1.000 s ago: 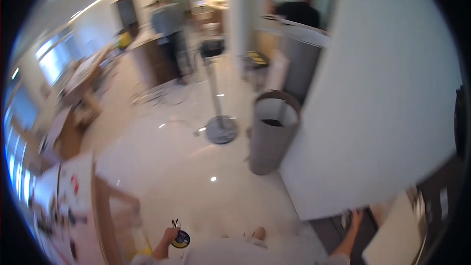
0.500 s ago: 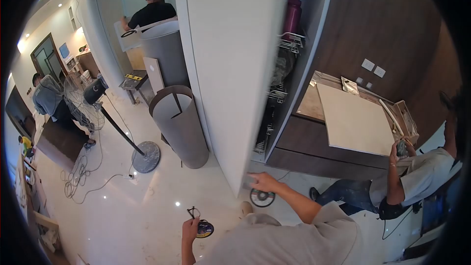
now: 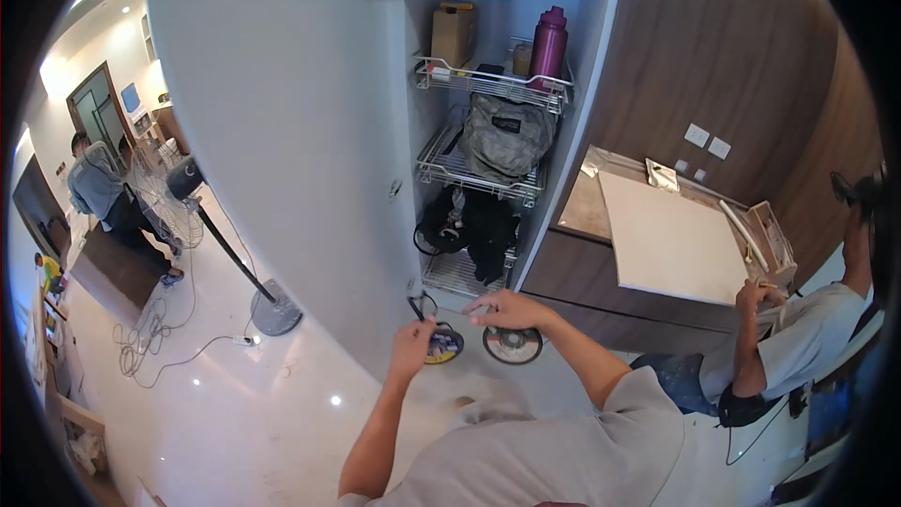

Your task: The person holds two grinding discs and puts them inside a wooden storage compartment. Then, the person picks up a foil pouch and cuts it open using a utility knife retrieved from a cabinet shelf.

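Pinching a yellow-edged disc (image 3: 445, 345), the left hand (image 3: 410, 347) apparently leaves its face clear; the curled right hand (image 3: 514, 310) holds a dark-rimmed disc (image 3: 512, 345).

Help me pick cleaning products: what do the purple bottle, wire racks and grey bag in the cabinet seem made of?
Purple bottle: probably coated metal, going by its glossy highlights, though plastic is possible.
Wire racks: shiny metal, likely chromed, as the thin bars gleam.
Grey bag: matt, patterned fabric, judging by its soft creases.
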`<state>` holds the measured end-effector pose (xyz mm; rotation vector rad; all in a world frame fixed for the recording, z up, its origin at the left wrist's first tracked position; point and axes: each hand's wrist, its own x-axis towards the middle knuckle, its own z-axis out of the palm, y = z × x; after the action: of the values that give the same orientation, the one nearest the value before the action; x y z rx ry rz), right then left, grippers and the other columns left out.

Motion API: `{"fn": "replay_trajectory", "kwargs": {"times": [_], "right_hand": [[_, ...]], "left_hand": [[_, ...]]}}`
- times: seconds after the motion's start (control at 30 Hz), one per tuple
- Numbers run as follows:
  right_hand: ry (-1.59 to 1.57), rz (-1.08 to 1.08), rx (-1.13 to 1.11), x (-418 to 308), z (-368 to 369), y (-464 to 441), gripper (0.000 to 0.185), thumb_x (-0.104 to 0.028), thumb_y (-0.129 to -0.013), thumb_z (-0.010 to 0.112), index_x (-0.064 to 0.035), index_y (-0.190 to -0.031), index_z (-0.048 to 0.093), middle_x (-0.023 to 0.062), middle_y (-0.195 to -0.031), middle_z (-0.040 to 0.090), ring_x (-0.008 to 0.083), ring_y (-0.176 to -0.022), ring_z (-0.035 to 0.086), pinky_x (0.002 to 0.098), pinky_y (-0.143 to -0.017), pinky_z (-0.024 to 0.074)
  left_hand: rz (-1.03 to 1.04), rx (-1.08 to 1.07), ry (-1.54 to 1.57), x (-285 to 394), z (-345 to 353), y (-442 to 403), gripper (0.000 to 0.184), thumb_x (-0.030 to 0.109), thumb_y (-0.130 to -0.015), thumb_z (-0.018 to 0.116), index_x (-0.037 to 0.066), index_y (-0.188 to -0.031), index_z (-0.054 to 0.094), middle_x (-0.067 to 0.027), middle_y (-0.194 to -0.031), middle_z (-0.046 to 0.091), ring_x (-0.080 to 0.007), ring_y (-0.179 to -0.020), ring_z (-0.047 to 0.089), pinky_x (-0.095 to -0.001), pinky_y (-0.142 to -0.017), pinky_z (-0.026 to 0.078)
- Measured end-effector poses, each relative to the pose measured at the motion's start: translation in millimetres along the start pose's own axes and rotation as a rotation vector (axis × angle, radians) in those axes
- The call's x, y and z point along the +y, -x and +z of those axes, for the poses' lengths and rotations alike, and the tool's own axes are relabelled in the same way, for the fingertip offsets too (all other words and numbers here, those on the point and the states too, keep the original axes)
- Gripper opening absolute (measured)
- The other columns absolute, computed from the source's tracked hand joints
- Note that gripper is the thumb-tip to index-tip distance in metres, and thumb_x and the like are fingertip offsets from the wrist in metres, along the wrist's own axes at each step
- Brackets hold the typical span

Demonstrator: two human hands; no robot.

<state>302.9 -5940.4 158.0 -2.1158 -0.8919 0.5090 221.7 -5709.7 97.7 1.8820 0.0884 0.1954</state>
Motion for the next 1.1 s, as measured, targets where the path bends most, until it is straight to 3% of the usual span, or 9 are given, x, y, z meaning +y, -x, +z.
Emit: {"fn": "replay_trajectory", "kwargs": {"times": [0.13,0.3,0.5,0.67,0.77,0.87,0.9,1.07,1.1], "right_hand": [[-0.104,0.069,-0.016,-25,-20,-2,0.039,-0.035,-0.086,0.067,-0.0044,-0.110,0.065,0.0039,-0.071,0.061,0.0064,-0.061,0.051,0.0241,-0.055,0.0409],[-0.389,-0.108,0.158,18,-64,-40,0.029,-0.018,-0.086,0.068,-0.0011,-0.109,0.063,-0.0016,-0.072,0.060,0.0010,-0.066,0.048,0.0178,-0.056,0.0379],[-0.189,-0.169,0.370,9,-141,-69,0.019,-0.015,-0.084,0.070,-0.0012,-0.095,0.062,-0.0021,-0.051,0.045,0.0039,-0.047,0.035,0.0244,-0.045,0.0303],[-0.309,-0.332,0.300,36,-170,-114,0.010,-0.008,-0.089,0.064,-0.0004,-0.093,0.059,-0.0059,-0.058,0.048,0.0000,-0.053,0.036,0.0204,-0.047,0.0287],[-0.250,-0.423,0.240,16,-205,-121,0.009,-0.008,-0.088,0.064,-0.0003,-0.089,0.060,-0.0029,-0.060,0.054,0.0011,-0.054,0.042,0.0210,-0.047,0.0324],[-0.049,-0.484,0.237,20,-212,-141,0.013,-0.013,-0.085,0.068,-0.0013,-0.090,0.062,0.0057,-0.061,0.059,0.0062,-0.051,0.049,0.0241,-0.047,0.0382],[-0.091,-0.432,0.241,23,-209,-147,0.014,-0.018,-0.086,0.067,-0.0046,-0.087,0.062,0.0083,-0.060,0.056,0.0163,-0.048,0.053,0.0284,-0.047,0.0397],[-0.112,-0.442,0.221,28,-216,-148,0.014,-0.020,-0.086,0.066,-0.0062,-0.090,0.064,0.0081,-0.057,0.056,0.0158,-0.046,0.052,0.0290,-0.046,0.0395],[-0.128,-0.401,0.242,30,-217,-146,0.014,-0.020,-0.086,0.066,-0.0063,-0.090,0.064,0.0078,-0.057,0.056,0.0158,-0.046,0.051,0.0288,-0.046,0.0393]], "left_hand": [[-0.068,0.084,0.247,52,-1,-36,0.044,0.034,-0.092,0.054,-0.005,-0.079,0.066,-0.0098,-0.067,0.063,-0.0124,-0.063,0.057,-0.0281,-0.061,0.044],[0.025,0.158,0.247,96,15,-90,0.044,0.035,-0.094,0.053,-0.005,-0.080,0.066,-0.0066,-0.069,0.063,-0.0106,-0.065,0.056,-0.0269,-0.061,0.043],[0.056,0.255,0.398,132,48,-169,0.042,0.033,-0.096,0.051,-0.003,-0.078,0.064,-0.0040,-0.069,0.062,-0.0091,-0.065,0.055,-0.0247,-0.061,0.042],[0.035,0.238,0.558,141,61,-215,0.039,0.033,-0.096,0.050,-0.001,-0.080,0.062,-0.0051,-0.072,0.062,-0.0095,-0.066,0.057,-0.0213,-0.061,0.043],[-0.104,0.244,1.060,148,57,-232,0.035,0.033,-0.097,0.049,0.001,-0.088,0.060,-0.0049,-0.068,0.061,-0.0114,-0.066,0.060,-0.0225,-0.063,0.046],[-0.129,0.137,0.881,126,44,-246,0.029,0.029,-0.097,0.050,0.002,-0.093,0.059,-0.0048,-0.071,0.059,-0.0136,-0.069,0.062,-0.0249,-0.065,0.049],[-0.113,0.109,0.857,120,40,-250,0.027,0.027,-0.096,0.051,0.002,-0.092,0.059,-0.0049,-0.073,0.059,-0.0131,-0.070,0.061,-0.0246,-0.065,0.049],[-0.091,-0.008,0.539,131,15,-294,0.016,0.016,-0.094,0.055,0.002,-0.091,0.060,-0.0072,-0.081,0.061,-0.0140,-0.071,0.059,-0.0253,-0.063,0.047],[0.081,-0.035,0.311,143,11,-304,0.015,0.015,-0.094,0.055,0.001,-0.091,0.060,-0.0081,-0.079,0.060,-0.0152,-0.070,0.058,-0.0271,-0.063,0.046]]}}
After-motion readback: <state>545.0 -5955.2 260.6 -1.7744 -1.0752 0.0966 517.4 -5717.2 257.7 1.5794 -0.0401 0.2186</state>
